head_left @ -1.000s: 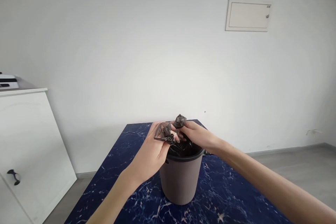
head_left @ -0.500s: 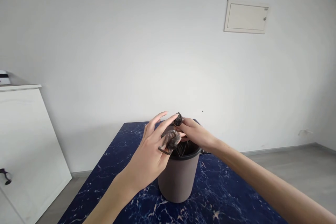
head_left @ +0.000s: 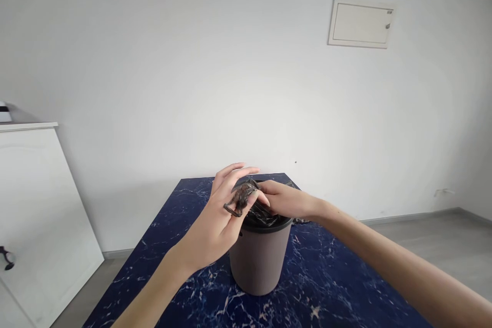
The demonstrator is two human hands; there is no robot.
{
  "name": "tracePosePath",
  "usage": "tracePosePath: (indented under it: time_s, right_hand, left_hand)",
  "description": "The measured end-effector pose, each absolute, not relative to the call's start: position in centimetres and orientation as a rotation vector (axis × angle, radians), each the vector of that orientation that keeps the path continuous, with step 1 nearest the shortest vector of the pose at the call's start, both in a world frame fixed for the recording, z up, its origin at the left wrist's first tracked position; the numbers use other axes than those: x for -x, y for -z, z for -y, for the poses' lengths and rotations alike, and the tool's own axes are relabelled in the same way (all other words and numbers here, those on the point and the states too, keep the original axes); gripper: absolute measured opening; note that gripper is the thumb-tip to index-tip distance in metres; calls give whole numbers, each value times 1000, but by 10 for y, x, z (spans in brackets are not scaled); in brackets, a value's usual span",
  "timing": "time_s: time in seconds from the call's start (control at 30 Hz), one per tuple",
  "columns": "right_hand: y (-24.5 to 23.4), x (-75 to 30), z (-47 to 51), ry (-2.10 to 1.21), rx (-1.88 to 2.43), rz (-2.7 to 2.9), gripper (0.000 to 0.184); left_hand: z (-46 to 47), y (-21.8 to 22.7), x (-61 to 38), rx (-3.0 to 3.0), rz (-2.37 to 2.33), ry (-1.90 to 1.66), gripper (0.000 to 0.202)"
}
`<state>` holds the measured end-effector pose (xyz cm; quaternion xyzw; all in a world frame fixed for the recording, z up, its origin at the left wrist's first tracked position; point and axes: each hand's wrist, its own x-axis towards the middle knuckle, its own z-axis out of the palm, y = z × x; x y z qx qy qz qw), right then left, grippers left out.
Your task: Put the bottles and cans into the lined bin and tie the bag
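Note:
A small grey bin point(head_left: 259, 259) stands on a dark blue marbled table point(head_left: 330, 287), lined with a black plastic bag point(head_left: 265, 218). My left hand point(head_left: 219, 220) hovers over the bin's left rim with a twisted end of the bag looped round one finger, while the other fingers stretch out. My right hand point(head_left: 286, 200) reaches in from the right over the bin's mouth, its fingers pinched on the bag's other end right beside my left hand.
A white cabinet point(head_left: 34, 215) with a dark handle stands at the left. A white wall panel point(head_left: 361, 23) hangs at the upper right. Grey floor point(head_left: 423, 241) lies to the right of the table, along the white wall.
My right hand has dropped lower, bringing its bag end down to the bin's mouth. My left hand's fingers have spread, with the bag end now looped round one finger.

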<state>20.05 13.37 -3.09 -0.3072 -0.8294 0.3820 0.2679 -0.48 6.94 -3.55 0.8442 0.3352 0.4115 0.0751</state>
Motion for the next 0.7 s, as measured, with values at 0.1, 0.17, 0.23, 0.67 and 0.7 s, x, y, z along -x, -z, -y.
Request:
tracePosePath:
  time_s: [0.1,0.17,0.23,0.67,0.7]
  right_hand:
    - [32,-203,-134,-1318,740,1997,31]
    - [30,-208,-134,-1445,652,1885,35]
    - [28,-215,-134,-1450,628,1870,32]
    - [35,-215,-127,-1506,476,1460,41]
    - [36,-215,-127,-1515,473,1438,40]
  left_hand:
    - [-70,30,5,-2511,-968,-1259,29]
    - [-70,27,5,-2467,-957,-1308,30]
    - [-71,25,5,-2359,-955,-1358,31]
    - [-82,27,5,-1637,-620,-1285,38]
    - [-83,28,6,-1645,-631,-1247,38]
